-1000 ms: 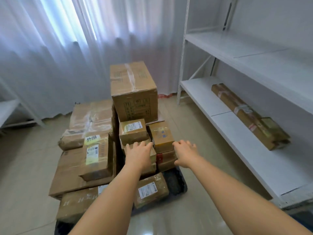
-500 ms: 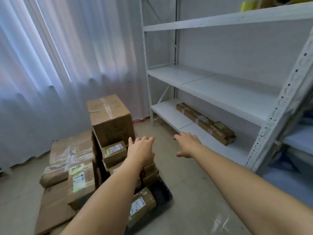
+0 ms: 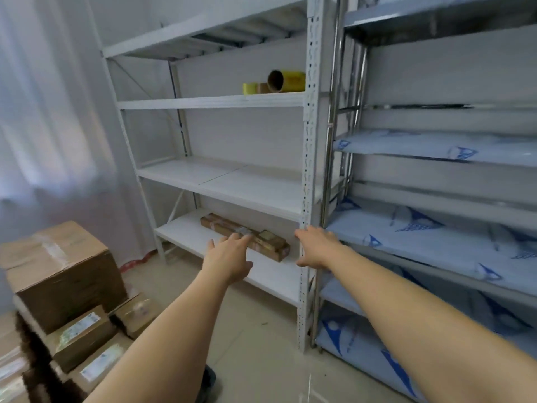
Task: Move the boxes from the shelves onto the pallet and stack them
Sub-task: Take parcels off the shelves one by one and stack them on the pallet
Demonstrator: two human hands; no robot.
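Now | long box alone on bottom shelf | both hands' fingers spread, holding nothing

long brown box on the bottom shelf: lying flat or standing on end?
Lying flat. The long brown box rests lengthwise on the bottom shelf of the white rack, running along it; the left hand reaches toward it, fingers straight.

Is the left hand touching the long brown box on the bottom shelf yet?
Cannot tell. In the head view the left hand, fingers straight, overlaps the long brown box in the picture, but one view cannot show whether the fingertips reach it.
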